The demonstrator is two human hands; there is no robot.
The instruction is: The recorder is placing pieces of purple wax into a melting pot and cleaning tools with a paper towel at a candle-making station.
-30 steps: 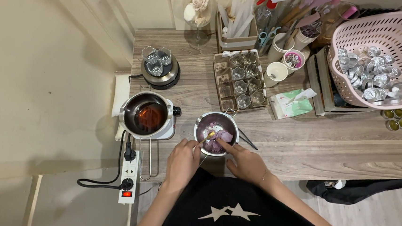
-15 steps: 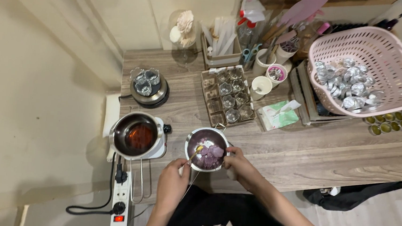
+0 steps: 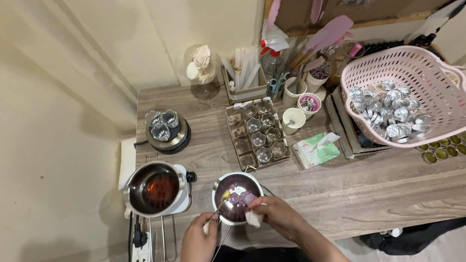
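A pink basket [image 3: 463, 117] of silvery foil cups [image 3: 390, 109] sits at the counter's [image 3: 382, 185] right end. A tray of moulds [image 3: 257, 135] lies mid-counter, a steel pot of dark reddish liquid [image 3: 155, 188] at left.

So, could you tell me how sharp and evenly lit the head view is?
Head view: wide-angle, table edges bowed; warm, even light with soft shadows; left hand and right hand at the pot slightly soft; foil cups in the basket glint.

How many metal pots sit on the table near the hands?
2. The metal pot with purple lumps is at the front edge between both hands; the pot of reddish-brown liquid sits left of it on a white base.
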